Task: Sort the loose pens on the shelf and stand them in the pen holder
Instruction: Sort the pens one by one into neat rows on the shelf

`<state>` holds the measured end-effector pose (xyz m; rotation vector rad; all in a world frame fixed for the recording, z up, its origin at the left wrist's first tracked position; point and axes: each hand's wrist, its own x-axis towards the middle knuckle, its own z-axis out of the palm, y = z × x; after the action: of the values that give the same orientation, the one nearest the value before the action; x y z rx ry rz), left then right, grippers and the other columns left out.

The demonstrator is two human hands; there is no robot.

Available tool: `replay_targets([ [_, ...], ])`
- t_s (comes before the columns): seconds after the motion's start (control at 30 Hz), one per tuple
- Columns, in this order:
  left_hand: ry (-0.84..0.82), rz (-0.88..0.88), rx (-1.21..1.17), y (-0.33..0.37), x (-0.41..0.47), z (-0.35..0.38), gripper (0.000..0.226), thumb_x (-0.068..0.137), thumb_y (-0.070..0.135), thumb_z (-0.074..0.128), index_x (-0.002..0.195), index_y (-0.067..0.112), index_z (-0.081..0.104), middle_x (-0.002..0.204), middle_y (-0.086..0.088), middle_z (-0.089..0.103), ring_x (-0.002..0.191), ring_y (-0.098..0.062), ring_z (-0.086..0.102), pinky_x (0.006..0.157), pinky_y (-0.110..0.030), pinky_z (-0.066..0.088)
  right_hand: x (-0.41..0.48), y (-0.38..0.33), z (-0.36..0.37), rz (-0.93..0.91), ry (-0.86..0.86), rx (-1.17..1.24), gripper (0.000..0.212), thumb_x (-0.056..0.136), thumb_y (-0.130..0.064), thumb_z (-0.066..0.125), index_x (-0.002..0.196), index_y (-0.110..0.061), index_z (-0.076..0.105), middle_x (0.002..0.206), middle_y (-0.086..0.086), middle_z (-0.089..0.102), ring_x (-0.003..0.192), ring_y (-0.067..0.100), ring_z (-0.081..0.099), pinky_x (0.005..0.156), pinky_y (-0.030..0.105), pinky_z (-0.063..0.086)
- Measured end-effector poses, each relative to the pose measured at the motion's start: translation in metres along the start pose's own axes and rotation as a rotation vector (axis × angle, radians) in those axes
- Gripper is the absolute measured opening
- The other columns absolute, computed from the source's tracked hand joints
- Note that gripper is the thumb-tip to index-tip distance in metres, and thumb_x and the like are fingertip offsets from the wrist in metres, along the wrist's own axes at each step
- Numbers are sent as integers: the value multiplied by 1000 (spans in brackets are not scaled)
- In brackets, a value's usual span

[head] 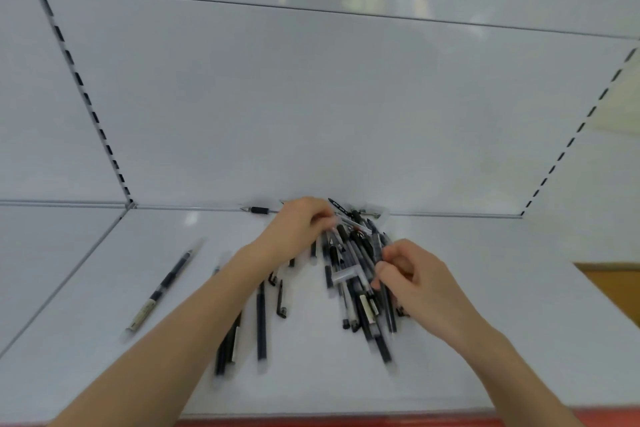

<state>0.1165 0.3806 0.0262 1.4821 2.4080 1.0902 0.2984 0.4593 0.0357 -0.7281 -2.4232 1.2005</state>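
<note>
White shelf boards hold everything, and no pen holder shows. One pen lies alone, far left of the fingers. The left hand curls its fingers tightly into the top of the pen pile. The right hand pinches pens at the pile's right side. Pens look light, stiff and smooth, so hold the middle.

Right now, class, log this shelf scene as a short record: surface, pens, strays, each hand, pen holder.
surface: white shelf
pens: dark pile, jumbled between the hands
strays: lone pen far left; another against the back wall
left hand: fingers in the pile's far end
right hand: pinching pens at the pile's right side
pen holder: not in view
</note>
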Motion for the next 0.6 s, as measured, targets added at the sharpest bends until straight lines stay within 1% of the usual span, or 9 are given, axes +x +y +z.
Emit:
replay_targets([
  [0.07,26,-30,-224,11,-11,-10,11,91,12,54,88,14,64,75,6,60,72,-7,55,73,-20,43,0,-8,-3,-38,22,98,14,89,-11,53,77,-19,53,65,7,69,41,7,40,44,17,34],
  [0.1,37,-48,-370,16,-18,-15,14,91,9,52,89,17,63,74,4,62,72,-8,58,73,-19,47,-1,-13,-4,-64,31,131,14,89,-10,52,77,-17,54,61,8,68,37,4,37,42,13,31],
  [0.2,75,-148,-864,32,-40,-28,20,92,6,50,96,20,64,73,-3,68,74,-14,68,74,-24,57,-6,-30,-4,-143,29,214,12,90,-8,52,80,-11,57,58,22,57,35,1,43,42,8,31],
  [0.23,101,-186,-976,36,-46,-31,19,91,7,50,97,20,64,73,-2,70,72,-14,70,74,-26,58,-8,-34,-3,-168,25,238,13,89,-8,52,79,-12,58,56,23,53,36,1,44,43,9,32],
  [0.27,128,-218,-1065,39,-51,-33,19,91,7,50,97,19,64,72,-2,71,69,-14,70,72,-26,58,-10,-37,-1,-191,20,261,14,89,-8,53,77,-13,59,54,19,49,36,2,42,43,11,33],
  [0.37,207,-282,-1238,44,-60,-39,16,90,6,50,94,13,63,69,-3,71,65,-14,70,66,-23,58,-13,-45,5,-248,-19,295,13,86,-17,57,73,-18,59,47,2,46,38,6,35,42,15,31],
  [0.4,226,-295,-1276,44,-62,-41,14,90,6,50,93,12,63,67,-3,70,64,-14,70,65,-24,58,-14,-47,7,-261,-32,295,14,87,-17,55,73,-17,59,45,0,46,38,6,35,42,15,31],
  [0.47,256,-306,-1328,44,-66,-44,12,90,6,50,92,10,62,65,-4,69,64,-15,70,66,-24,59,-17,-49,10,-275,-50,290,16,89,-12,55,73,-15,59,44,-1,47,38,4,37,42,13,32],
  [0.6,294,-305,-1367,42,-70,-46,10,89,6,51,92,8,60,68,-8,70,68,-17,70,62,-24,58,-21,-52,15,-285,-97,270,10,77,-27,50,78,-20,57,44,0,47,37,5,38,42,12,31],
])
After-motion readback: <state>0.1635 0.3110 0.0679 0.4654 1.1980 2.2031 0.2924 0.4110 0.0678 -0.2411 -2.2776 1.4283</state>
